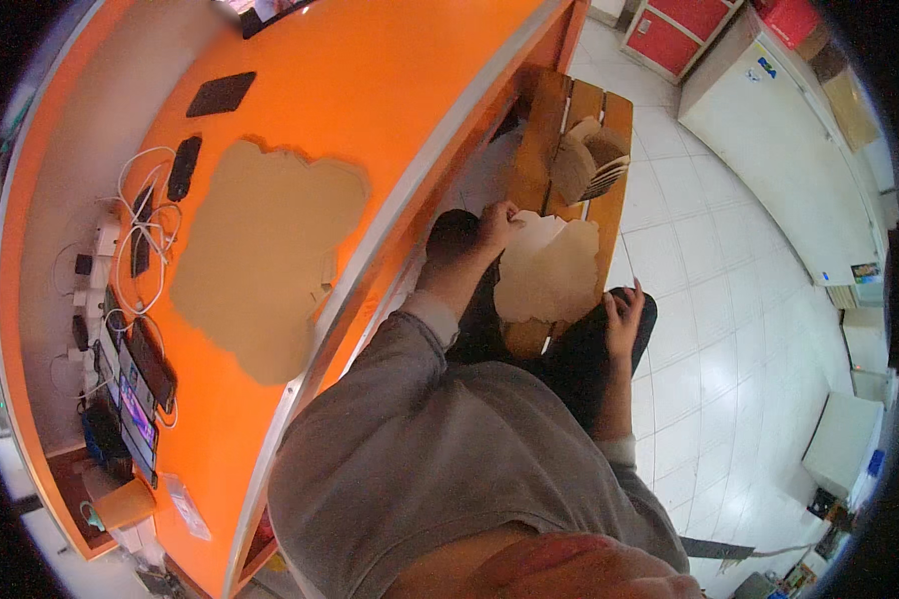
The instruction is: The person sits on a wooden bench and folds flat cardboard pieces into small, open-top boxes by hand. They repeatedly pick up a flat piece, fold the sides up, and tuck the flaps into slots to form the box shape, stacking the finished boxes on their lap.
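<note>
A pale brown cardboard piece [547,272] with a wavy, ragged outline lies over the wooden bench [614,125] between my knees. My left hand [497,226] pinches its upper left edge between thumb and fingers. Close to its right edge is my right hand [624,314], over my right knee, its fingers apart and nothing seen in them. Farther along the bench, just beyond this piece, sits a loose stack of smaller cardboard pieces [574,170], some standing on edge and fanned out.
On my left stands an orange table [300,90] with a metal-trimmed edge. It bears a large ragged cardboard sheet [270,230], a dark tablet-like slab [221,94], white cables [150,235] and several phones. Across the tiled floor [704,290] is a white chest-like appliance [769,130].
</note>
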`<state>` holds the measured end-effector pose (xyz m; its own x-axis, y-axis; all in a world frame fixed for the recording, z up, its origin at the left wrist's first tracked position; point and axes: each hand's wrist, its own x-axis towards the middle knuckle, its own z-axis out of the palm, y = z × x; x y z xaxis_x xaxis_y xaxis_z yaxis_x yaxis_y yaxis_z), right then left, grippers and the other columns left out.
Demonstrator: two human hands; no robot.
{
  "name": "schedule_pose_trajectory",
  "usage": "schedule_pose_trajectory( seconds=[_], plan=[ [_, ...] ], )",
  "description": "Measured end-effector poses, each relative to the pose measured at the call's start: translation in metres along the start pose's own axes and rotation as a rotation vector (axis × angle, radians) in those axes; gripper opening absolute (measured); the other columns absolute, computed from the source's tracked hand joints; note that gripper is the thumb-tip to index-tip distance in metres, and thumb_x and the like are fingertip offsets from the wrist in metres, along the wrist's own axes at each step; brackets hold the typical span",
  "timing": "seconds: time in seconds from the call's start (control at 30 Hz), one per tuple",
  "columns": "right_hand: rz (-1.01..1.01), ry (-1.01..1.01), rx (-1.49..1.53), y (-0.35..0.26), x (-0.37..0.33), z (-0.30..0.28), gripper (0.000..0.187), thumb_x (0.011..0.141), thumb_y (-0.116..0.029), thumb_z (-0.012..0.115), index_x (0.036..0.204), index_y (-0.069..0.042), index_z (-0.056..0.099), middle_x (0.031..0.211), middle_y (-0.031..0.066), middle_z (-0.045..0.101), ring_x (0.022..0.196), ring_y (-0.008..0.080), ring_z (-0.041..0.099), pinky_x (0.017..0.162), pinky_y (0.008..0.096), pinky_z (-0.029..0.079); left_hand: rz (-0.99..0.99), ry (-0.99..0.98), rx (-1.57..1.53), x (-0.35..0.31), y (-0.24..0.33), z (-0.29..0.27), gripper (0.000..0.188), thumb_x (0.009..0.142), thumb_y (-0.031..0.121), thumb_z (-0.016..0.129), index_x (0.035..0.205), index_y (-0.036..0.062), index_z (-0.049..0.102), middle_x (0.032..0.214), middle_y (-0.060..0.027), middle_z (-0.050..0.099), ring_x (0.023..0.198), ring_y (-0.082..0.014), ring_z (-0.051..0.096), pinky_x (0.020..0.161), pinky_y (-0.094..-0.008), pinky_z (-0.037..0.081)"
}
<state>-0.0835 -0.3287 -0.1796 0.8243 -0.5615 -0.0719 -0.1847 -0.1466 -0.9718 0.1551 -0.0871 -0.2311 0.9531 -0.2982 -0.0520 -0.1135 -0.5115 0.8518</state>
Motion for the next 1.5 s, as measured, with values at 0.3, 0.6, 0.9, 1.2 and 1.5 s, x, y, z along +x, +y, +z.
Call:
schedule_pose_trajectory(
  seconds=[0.3,0.6,0.9,1.2,1.5],
  plan=[
    [0.003,-0.015,-0.137,-0.021,0.000,-0.029,0.070,0.089,-0.022,0.071,0.145,-0.012,0.032,0.137,0.0188,0.045,0.120,0.0287,0.051,0.099,0.0398,0.043,0.576,0.125,0.079,-0.051,0.055,-0.039,0.022,0.088,0.012,0.066,0.108,0.0025,0.070,0.094,-0.0147,0.072,0.086,-0.0292,0.069,0.078,-0.0421,0.052],
    [-0.073,-0.109,0.454,-0.145,0.009,0.015,0.081,0.078,-0.002,0.076,0.143,-0.004,0.029,0.121,0.0258,0.058,0.108,0.0262,0.060,0.091,0.0352,0.050,0.318,-0.713,-1.408,-0.125,0.163,-0.131,0.071,0.093,0.061,0.047,0.140,0.0073,0.046,0.132,-0.0165,0.056,0.117,-0.0258,0.058,0.089,-0.0369,0.052],
    [-0.904,0.196,-0.859,-0.249,-0.048,0.060,0.046,0.077,-0.016,0.078,0.120,-0.011,0.061,0.130,0.0104,0.051,0.122,0.0281,0.046,0.098,0.0409,0.036,-0.224,-0.427,-1.660,-0.185,0.169,-0.088,0.080,0.089,0.067,0.035,0.145,0.0100,0.032,0.140,-0.0128,0.046,0.126,-0.0257,0.049,0.100,-0.0408,0.045],
    [-0.957,0.014,-0.476,-0.231,-0.060,0.089,0.025,0.069,-0.017,0.080,0.093,-0.015,0.073,0.114,0.0024,0.062,0.117,0.0296,0.053,0.097,0.0455,0.038,-0.207,-0.382,-1.517,-0.186,0.167,-0.090,0.062,0.094,0.050,0.041,0.139,0.0081,0.039,0.133,-0.0114,0.051,0.120,-0.0237,0.053,0.098,-0.0391,0.045],
    [-0.986,0.071,-0.532,-0.240,-0.067,0.100,0.030,0.065,-0.008,0.083,0.093,-0.013,0.075,0.114,0.0070,0.060,0.120,0.0333,0.049,0.098,0.0450,0.040,0.010,-0.424,-1.223,-0.172,0.165,-0.095,0.044,0.099,0.034,0.046,0.133,0.0062,0.046,0.126,-0.0100,0.056,0.114,-0.0216,0.056,0.097,-0.0373,0.046]
  ],
)
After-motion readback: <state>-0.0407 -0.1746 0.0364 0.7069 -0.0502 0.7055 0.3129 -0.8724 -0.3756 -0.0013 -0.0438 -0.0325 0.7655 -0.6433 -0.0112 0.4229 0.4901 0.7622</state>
